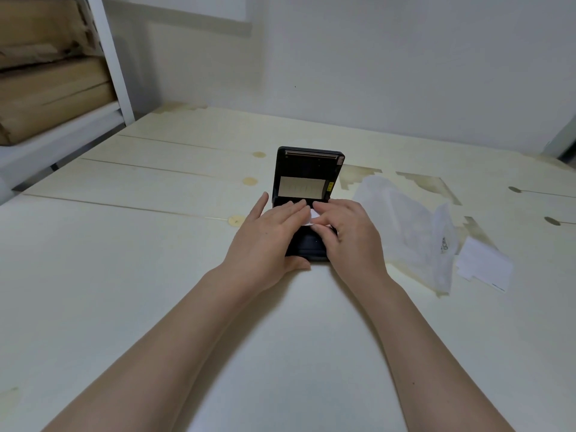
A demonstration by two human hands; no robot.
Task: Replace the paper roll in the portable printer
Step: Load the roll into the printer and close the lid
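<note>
The black portable printer [307,244] lies on the pale table [124,275], its lid [308,176] standing open and upright with a beige label on the inside. My left hand [271,235] rests flat on the printer's left side, thumb against the near edge. My right hand [346,229] lies over the right side, fingers bent over the paper bay. A bit of the white paper roll [313,217] shows between the fingertips of both hands. The rest of the roll and the bay are hidden under my hands.
A crumpled clear plastic wrapper [411,232] lies just right of the printer, and a white paper slip [484,265] beyond it. Brown cardboard boxes [46,88] fill a white shelf at the far left. A white wall stands behind the table.
</note>
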